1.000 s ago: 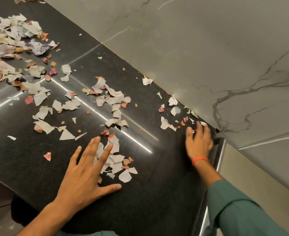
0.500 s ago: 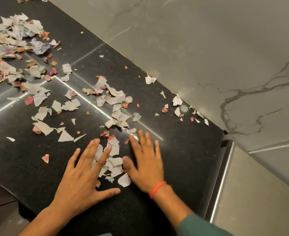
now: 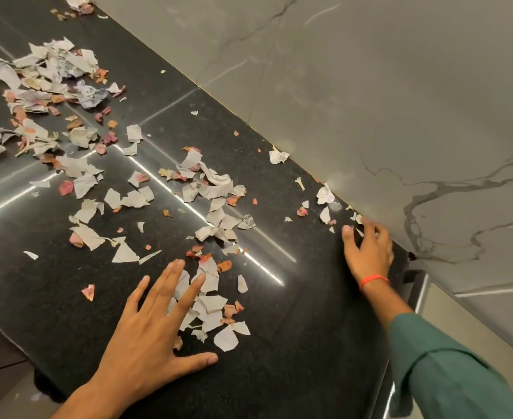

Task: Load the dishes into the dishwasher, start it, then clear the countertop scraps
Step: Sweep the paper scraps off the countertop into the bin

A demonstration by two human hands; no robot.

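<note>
Partly hidden beneath the splayed, flat left hand [image 3: 146, 343] lay torn white and pink paper scraps [image 3: 216, 309], while the right hand's [image 3: 368, 252] loosely curled fingers [image 3: 347, 234] touched bits by the grey marble wall [image 3: 370, 101].

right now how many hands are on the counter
2. The left hand lies flat, palm down, at the counter's near edge beside a small heap of paper scraps. The right hand reaches to the wall, fingers curled over scraps there.
</note>
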